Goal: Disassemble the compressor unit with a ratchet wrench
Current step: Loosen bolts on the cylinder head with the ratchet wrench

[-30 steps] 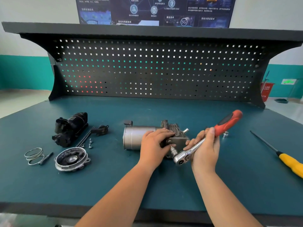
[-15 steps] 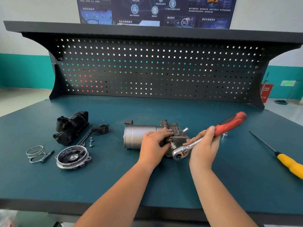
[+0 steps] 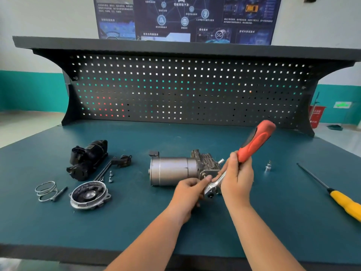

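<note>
Okay, wire spring (image 3: 46,190) and round cover (image 3: 88,196) lie bench-left, compressor unit (image 3: 173,171) on its side mid-bench, left hand (image 3: 187,192) pinching what looks like the ratchet wrench (image 3: 254,143) head against it, right hand (image 3: 237,178) wrapped round the wrench shaft below its red grip, yellow screwdriver (image 3: 345,202) far right.

1. Left hand (image 3: 190,189): the forearm reaches in from the lower edge, and the curled fingers pinch at the head of the ratchet wrench (image 3: 256,141).
2. Right hand (image 3: 237,178): just beside the left, its fingers wrap the wrench's shank.
</note>
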The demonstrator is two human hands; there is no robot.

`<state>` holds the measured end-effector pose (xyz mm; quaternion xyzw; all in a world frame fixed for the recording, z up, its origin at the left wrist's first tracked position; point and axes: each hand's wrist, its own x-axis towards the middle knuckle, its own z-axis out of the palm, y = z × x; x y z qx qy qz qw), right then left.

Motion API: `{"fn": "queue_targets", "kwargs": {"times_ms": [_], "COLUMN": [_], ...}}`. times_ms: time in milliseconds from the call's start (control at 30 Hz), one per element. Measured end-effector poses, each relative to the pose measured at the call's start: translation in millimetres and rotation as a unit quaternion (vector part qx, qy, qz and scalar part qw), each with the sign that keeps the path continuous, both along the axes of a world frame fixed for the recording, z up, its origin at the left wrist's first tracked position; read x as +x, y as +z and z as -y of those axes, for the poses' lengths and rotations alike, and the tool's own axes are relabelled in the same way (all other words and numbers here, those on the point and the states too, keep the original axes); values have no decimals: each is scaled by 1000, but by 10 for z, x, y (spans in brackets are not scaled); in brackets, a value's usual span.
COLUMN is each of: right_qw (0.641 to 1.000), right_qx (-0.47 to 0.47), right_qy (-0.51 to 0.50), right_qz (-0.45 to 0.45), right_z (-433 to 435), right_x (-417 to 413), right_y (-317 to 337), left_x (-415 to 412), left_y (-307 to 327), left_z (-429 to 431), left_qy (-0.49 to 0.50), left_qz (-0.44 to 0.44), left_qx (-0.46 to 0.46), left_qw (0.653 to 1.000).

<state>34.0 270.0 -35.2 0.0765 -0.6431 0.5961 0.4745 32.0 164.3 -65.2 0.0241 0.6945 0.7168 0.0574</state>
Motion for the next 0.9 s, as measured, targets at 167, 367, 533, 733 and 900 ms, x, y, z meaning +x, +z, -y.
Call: {"fn": "queue_targets", "kwargs": {"times_ms": [167,367,533,733,900], "right_qw": [996,956,934,990,955], "right_qx": [88,272,333,-106,-260], "right_qy": [25,104,130,8,-5], "right_qz": [9,41,12,95,146], "right_z": [-49,-14,-13,-116,-169], "right_x": [-59,-155,-178,-111,-168], "right_y": [68,321,345,-1,-125], "left_x": [-41,2,31,11,-10], "left_y": [28,20,35,23,17], "left_z": [-108,-110,-108,-125,-122], "left_qy": [-53,-60,-69,-68,-90], "left_qz": [86,86,89,103,121], "left_qx": [137,182,190,203,213], "left_qw": [985,978,975,971,965]}}
